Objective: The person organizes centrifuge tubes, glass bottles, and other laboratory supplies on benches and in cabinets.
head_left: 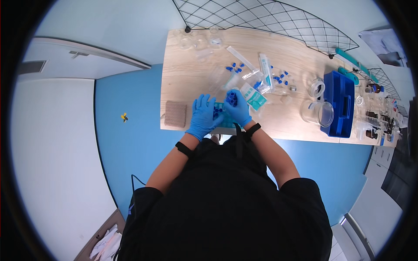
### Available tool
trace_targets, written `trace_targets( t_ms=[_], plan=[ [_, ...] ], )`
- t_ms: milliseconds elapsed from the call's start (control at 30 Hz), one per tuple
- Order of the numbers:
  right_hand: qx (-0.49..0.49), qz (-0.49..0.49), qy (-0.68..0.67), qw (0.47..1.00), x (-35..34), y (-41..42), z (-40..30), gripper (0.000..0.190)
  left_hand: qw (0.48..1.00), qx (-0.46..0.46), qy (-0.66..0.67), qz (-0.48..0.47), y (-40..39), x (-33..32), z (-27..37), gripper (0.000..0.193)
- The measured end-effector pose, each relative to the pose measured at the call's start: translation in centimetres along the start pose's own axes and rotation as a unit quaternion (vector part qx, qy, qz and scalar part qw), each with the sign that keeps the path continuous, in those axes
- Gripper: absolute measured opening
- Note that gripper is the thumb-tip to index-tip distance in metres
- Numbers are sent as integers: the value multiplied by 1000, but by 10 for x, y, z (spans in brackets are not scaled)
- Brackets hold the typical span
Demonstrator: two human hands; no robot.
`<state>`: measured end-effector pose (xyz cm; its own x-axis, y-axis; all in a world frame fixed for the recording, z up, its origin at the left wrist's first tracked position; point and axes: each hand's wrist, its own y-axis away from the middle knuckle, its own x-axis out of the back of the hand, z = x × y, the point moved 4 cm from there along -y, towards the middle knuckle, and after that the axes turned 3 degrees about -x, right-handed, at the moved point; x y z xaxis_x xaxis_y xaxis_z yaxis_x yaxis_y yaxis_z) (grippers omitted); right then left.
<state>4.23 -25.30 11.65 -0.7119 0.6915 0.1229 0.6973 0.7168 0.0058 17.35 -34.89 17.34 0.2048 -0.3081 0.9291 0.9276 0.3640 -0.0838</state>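
Note:
At the table's front edge stands a teal tube rack (228, 122) with blue-capped tubes (217, 110) in its left part. My left hand (204, 115), in a blue glove, rests on the rack's left side with fingers spread. In my gloved right hand (239, 107), above the rack's right part, is a bunch of blue-capped tubes (232, 99). Loose blue caps (235, 68) lie farther back, and more blue caps (281, 78) lie to the right. A green and white packet (253, 97) is just right of my right hand. Clear plastic bags (253, 76) lie behind it.
A brown textured pad (175, 114) lies at the table's front left corner. Clear glass vessels (192, 42) stand at the back left. On the right are a clear jar (315, 112) and a blue tote tray (338, 104), with bottles beyond. A black wire grid (271, 18) borders the back.

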Motion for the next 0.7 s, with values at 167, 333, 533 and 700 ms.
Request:
trace_targets(
  t_ms=[167, 333, 533, 700],
  plan=[
    [-58, 19, -109, 992, 12, -35, -2, 28, 986, -47, 158, 28, -42, 12, 10, 65],
    [-52, 35, -187, 980, 12, -73, -21, 23, 962, 20, 274, 12, -90, -2, 6, 57],
    [-53, 27, -242, 969, -1, -100, -27, 22, 910, 140, 385, -65, -118, -26, -18, 48],
    [-72, 39, -260, 962, -15, -110, -23, 25, 917, 194, 341, -67, -124, -41, -41, 42]
  ],
)
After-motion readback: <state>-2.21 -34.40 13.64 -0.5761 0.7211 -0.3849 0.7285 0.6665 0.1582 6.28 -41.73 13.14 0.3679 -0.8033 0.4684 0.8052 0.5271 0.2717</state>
